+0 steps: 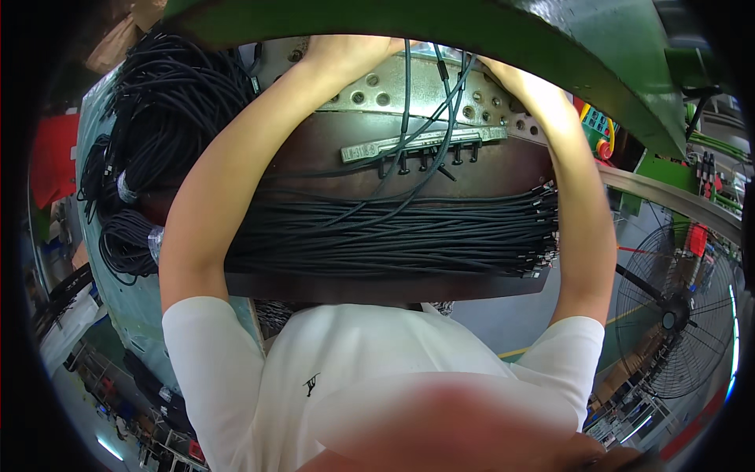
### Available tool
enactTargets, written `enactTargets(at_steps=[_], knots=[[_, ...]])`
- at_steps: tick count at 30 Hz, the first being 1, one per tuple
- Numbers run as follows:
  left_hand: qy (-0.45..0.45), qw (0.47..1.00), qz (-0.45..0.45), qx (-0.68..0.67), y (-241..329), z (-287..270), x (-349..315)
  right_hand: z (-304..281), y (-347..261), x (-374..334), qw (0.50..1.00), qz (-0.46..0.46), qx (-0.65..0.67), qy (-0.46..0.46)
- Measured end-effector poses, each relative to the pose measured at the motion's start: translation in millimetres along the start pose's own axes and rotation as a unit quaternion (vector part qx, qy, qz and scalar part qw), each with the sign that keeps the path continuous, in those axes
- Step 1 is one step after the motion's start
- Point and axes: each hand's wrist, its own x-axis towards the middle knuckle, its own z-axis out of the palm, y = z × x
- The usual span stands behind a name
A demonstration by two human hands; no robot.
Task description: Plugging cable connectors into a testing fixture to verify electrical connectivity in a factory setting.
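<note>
Both my forearms reach up to the far side of the work surface. My left hand [352, 52] lies at the edge of a green machine beam, its fingers mostly hidden. Right of it, my right hand [510, 72] is partly covered by the same beam, so its grip does not show. Between the hands several black cables [445, 102] run down from under the beam and cross one another. They pass over a metal mould bar [425, 145] with small black pegs along its lower side. Behind the bar is a metal plate with round holes [429, 96].
A long bundle of black cables [393, 236] lies along the near edge. Coiled, tied cables [169, 102] pile up at the left. The green machine beam [487, 31] arches overhead. At the right are a control box with a red button [604, 148] and a large fan [668, 315].
</note>
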Motion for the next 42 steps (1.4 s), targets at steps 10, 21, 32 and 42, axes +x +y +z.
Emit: enactTargets(at_steps=[10, 21, 32, 42], knots=[[-0.002, 1.000, -0.010, 0.018, 1, -5, -8, -2, -17, -3, 0.996, 0.014, -0.030, 0.083], [-0.023, 0.993, -0.024, 0.115, 51, -76, -40, -70, -62, -43, 0.980, 0.149, 0.124, 0.043], [-0.317, 0.891, -0.322, -0.040, 102, -69, -348, -14, -172, -402, 0.904, 0.385, 0.148, -0.108], [-0.221, 0.910, -0.349, 0.018, 99, -53, -354, 28, -170, -399, 0.832, 0.477, 0.282, 0.012]])
